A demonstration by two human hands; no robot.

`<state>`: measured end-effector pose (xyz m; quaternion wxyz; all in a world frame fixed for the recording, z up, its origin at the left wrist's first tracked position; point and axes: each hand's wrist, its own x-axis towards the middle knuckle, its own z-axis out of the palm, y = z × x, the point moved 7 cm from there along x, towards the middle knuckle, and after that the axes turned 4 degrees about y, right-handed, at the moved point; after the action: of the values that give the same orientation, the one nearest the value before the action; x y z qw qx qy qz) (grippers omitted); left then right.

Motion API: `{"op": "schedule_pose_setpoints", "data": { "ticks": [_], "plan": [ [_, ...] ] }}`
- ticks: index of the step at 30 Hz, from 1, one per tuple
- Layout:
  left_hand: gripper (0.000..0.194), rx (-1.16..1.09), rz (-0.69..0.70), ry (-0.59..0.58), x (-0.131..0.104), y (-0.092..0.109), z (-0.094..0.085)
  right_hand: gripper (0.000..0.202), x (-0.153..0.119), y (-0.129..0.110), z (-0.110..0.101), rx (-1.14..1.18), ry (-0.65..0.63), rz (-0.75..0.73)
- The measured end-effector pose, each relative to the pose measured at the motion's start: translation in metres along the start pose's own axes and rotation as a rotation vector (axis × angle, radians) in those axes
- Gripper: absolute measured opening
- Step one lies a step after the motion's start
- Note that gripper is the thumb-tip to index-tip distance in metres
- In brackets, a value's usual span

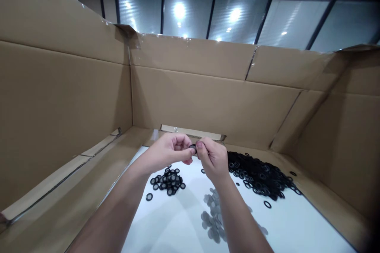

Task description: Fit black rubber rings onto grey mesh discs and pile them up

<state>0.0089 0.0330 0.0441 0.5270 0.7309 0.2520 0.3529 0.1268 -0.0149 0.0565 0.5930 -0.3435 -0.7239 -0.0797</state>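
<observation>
Between my two hands is a small black ring (192, 147), likely a rubber gasket, seen nearly edge-on. My left hand (175, 148) pinches it between thumb and fingers. From the other side, my right hand (212, 156) closes on the ring with its thumb on top. Whether a disc sits inside it is hidden by my fingers. Below my left hand lies a pile of black rings with grey centres (170, 181). Loose grey discs (214, 215) are spread beside my right forearm, which covers some of them. A large heap of black rings (261, 176) lies to the right.
A white board (172, 225) carries the piles. Tall cardboard walls (190, 99) stand at the back, left and right. A single ring with a grey centre (149, 197) lies at the left, and a loose black ring (267, 204) at the right. Glazed panels (190, 14) show beyond the box.
</observation>
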Motion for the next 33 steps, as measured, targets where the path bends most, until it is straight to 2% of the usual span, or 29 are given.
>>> {"op": "schedule_pose_setpoints", "data": {
  "ticks": [6, 8, 11, 13, 16, 19, 22, 28, 33],
  "plan": [
    [0.018, -0.066, 0.004, -0.014, 0.002, 0.004, 0.001, 0.03, -0.004, 0.008, 0.004, 0.015, 0.06, 0.075],
    [0.019, -0.121, 0.049, -0.002, 0.004, 0.006, 0.006, 0.029, -0.008, 0.011, 0.002, 0.018, 0.165, 0.141],
    [0.022, -0.232, 0.148, 0.094, 0.008, 0.007, 0.014, 0.027, -0.016, 0.015, -0.002, 0.041, 0.357, 0.258],
    [0.023, -0.283, 0.195, 0.169, 0.009, 0.007, 0.018, 0.029, -0.019, 0.016, -0.002, 0.067, 0.401, 0.293],
    [0.022, -0.299, 0.233, 0.222, 0.008, 0.007, 0.02, 0.035, -0.015, 0.016, 0.001, 0.131, 0.311, 0.275],
    [0.02, -0.273, 0.247, 0.179, 0.006, 0.01, 0.018, 0.038, -0.008, 0.014, 0.002, 0.202, 0.159, 0.22],
    [0.019, -0.249, 0.224, 0.122, 0.004, 0.013, 0.014, 0.037, -0.004, 0.01, 0.0, 0.176, 0.063, 0.176],
    [0.019, -0.201, 0.16, 0.117, 0.002, 0.012, 0.006, 0.034, 0.001, -0.003, -0.004, 0.026, 0.037, 0.051],
    [0.02, -0.141, 0.126, 0.078, 0.0, 0.009, 0.004, 0.032, 0.0, -0.004, -0.004, -0.016, 0.023, 0.018]
  ]
}}
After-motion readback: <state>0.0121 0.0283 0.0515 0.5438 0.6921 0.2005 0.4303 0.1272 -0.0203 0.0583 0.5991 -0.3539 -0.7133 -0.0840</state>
